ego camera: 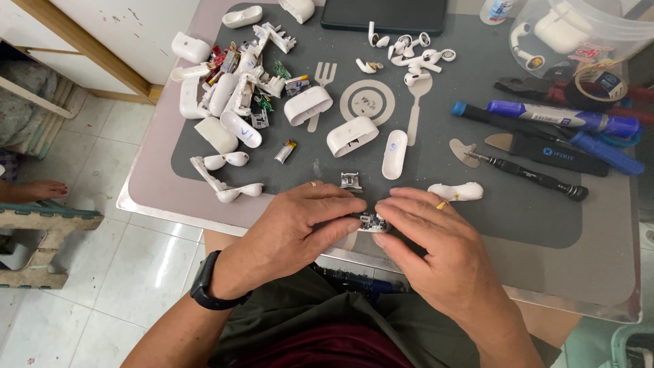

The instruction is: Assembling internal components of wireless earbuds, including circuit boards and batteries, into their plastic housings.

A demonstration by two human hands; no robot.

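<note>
White floor tiles show below a small table whose top carries a dark grey work mat (204,153). Mat keeps small parts from sliding, presumably why everything is spread on it.

Left hand (293,228) and right hand (436,249) meet at the near edge of the mat, fingertips of both pinched on a small circuit board (368,222). Board sits between thumbs and forefingers, held low, just over the mat edge, close to the body; likely for steadiness and a close look. Left wrist wears a black watch (208,283).

Just beyond the fingers: a small metal bracket (351,180), apart from the hands. A white shell half (456,191) lies just beside the right knuckles.

Far left: a heap of opened white earbud cases (235,95) mixed with green boards, pushed together as a sorted-off pile. Middle: two hollow case shells (330,119), well apart from the heap. Far centre: a cluster of loose earbuds (409,51).

Right side: black precision screwdriver (528,176), blue-handled tools (565,119), a black pry tool (552,151), laid in a row within reach of the right hand. Clear plastic tub (586,27) at the far right corner holds more white parts.
</note>
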